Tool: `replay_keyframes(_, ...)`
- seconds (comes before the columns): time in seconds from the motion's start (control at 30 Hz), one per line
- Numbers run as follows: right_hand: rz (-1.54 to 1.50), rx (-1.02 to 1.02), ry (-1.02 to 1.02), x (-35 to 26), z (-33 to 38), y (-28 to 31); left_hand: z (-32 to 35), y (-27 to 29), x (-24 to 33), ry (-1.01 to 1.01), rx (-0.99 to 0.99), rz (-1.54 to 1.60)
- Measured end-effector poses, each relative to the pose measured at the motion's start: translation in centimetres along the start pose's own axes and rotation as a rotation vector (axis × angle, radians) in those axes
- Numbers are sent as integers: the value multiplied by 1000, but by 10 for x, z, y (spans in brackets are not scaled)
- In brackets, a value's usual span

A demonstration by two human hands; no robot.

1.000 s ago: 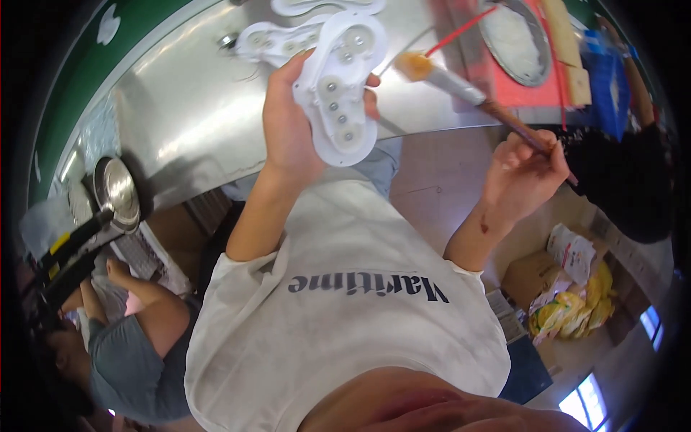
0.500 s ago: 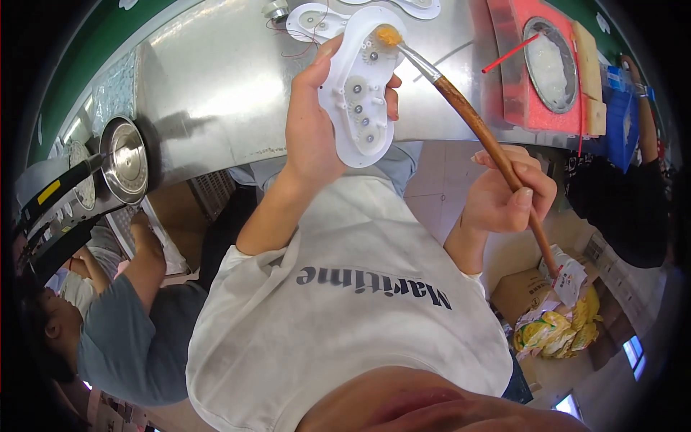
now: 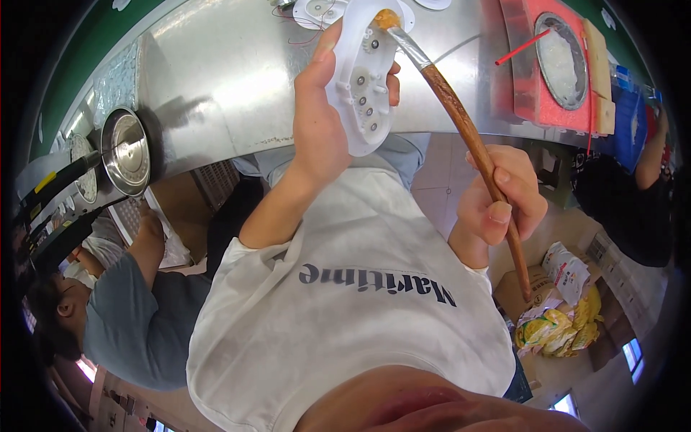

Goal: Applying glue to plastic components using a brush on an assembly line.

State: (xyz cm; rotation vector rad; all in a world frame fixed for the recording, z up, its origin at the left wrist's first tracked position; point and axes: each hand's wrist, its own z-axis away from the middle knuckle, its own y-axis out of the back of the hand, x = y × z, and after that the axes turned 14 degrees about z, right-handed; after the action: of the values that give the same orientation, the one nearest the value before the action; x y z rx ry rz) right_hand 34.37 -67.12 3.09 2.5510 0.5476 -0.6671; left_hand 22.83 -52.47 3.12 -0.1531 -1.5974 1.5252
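My left hand (image 3: 320, 119) is closed round a white plastic housing (image 3: 347, 93), thumb along its left edge and fingertips showing at its right. Inside the housing sit several translucent gears (image 3: 362, 101) with small metal pins. A brush (image 3: 464, 122) with a brown wooden handle and metal ferrule is gripped in my right hand (image 3: 504, 194), fingers wrapped round the lower handle. Its orange bristles (image 3: 386, 19) touch the upper gear area of the housing. The brush slants from the housing down to the right.
On the metal table (image 3: 230, 86) lie another white housing (image 3: 320, 11) with thin red wires and a clear plastic bag (image 3: 117, 83). At right, a pink foam block (image 3: 529, 86) holds a metal bowl (image 3: 561, 61) of whitish paste with a red stick. A round metal dish (image 3: 124, 151) is at left. Co-workers sit both sides.
The housing has risen a little and tilted in my left hand. My right hand has moved slightly left and down, and the brush stands steeper, its bristles still on the gears.
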Motion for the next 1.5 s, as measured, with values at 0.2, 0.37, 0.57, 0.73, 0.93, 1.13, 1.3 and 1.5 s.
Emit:
replay_keyframes(0.2, -50, -78, -79, -7, 0, 3, -6, -16, 0, -90, -207, 69)
replay_keyframes(0.37, -113, -76, -162, -10, -2, 4, -20, 5, -5, -117, -430, 222)
replay_keyframes(0.57, -154, -47, -171, -11, 2, 1, 5, -7, 5, -13, 172, 57)
replay_keyframes(0.73, -197, -59, -133, -11, 2, 2, 9, 1, 5, 71, 262, 270)
replay_keyframes(0.93, -218, -122, -144, -14, -4, 6, 3, -4, 10, 144, 168, 324)
replay_keyframes(1.13, -287, -117, -137, -15, -5, 6, -2, -5, 16, 127, 103, 252)
replay_keyframes(1.3, -308, -210, -162, -9, -9, 19, -5, -3, 21, 151, 92, 266)
replay_keyframes(1.5, -311, -114, -153, -9, -4, 14, -6, -6, 21, 169, 78, 287)
